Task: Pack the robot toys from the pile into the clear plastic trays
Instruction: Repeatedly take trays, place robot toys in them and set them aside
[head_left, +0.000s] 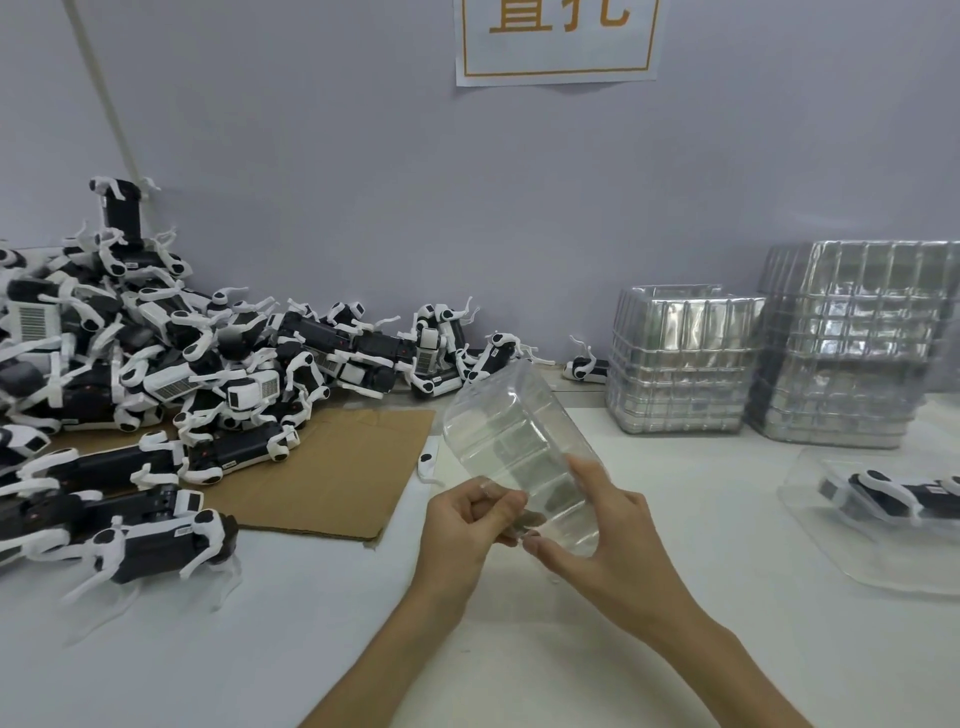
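Left hand (465, 519) and right hand (610, 530), lower centre, both grip the near end of one clear tray (511, 441). Left fingers are curled, pinching the rim; right thumb and fingers wrap the side. The tray is empty, ribbed and tilted above the table (311, 649). Right edge: packed tray (883, 540) holding one toy. Left: pile of robot toys (156, 364), black-and-white, partly on cardboard (337, 467). Upper right: tray stacks (685, 364) at the wall.

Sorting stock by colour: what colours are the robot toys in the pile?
The robot toys are black with white legs; head view shows it.
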